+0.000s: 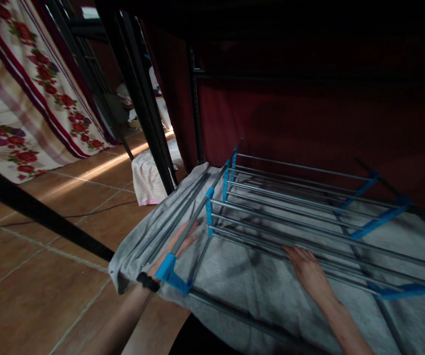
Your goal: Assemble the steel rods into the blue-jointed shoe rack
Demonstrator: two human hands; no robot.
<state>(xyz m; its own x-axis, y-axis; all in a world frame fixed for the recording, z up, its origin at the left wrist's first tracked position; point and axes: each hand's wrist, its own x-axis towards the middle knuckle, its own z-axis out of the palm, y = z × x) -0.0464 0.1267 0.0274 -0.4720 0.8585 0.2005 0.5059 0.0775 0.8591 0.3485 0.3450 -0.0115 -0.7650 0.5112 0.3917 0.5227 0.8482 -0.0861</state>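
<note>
A folding drying rack with grey metal rods and blue plastic joints lies flat on a grey cloth that covers a low bed frame. My left hand reaches under the rack's left side wing, fingers stretched out along the cloth beneath a rod. A black band sits on that wrist. My right hand rests at the rack's near rods, fingers curled around one of them.
Brown floor tiles lie to the left. A black bunk post stands ahead, with a pale checked cloth at its foot. A flowered curtain hangs at the left. A dark red curtain hangs behind the rack.
</note>
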